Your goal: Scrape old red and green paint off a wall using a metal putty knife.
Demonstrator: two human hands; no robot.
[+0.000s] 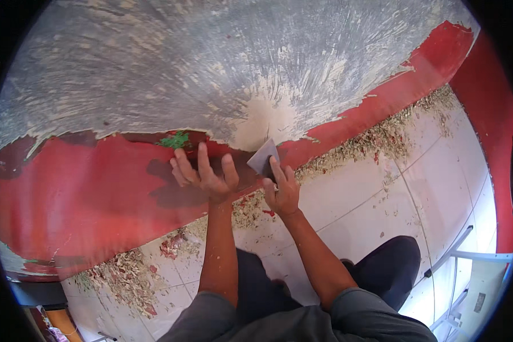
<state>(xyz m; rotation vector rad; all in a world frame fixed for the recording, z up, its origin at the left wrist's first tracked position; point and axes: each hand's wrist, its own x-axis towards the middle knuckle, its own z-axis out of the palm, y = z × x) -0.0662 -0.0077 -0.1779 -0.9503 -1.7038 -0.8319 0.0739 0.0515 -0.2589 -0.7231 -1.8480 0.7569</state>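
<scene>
Tiles [353, 228], pale and crossed by thin joints, ran along the foot of a wall [171, 74], with tan and red chips [131, 279] strewn in a band against it. A second red wall [493, 102] stood at the right, a pale metal frame [484, 257] near it. The main wall's upper part was grey, streaked with tan; red paint [85, 194] covered its lower strip, with a green patch [176, 139] on the border. A flat, grey, four-cornered scraper [263, 158] sat tilted at that ragged border, below the tan area; I could not tell whether it touched. The right hand [284, 194] gripped it. Apart from it, the left hand [211, 179] was spread before the red strip, contact unclear. Floor extended rightward past the knees.
</scene>
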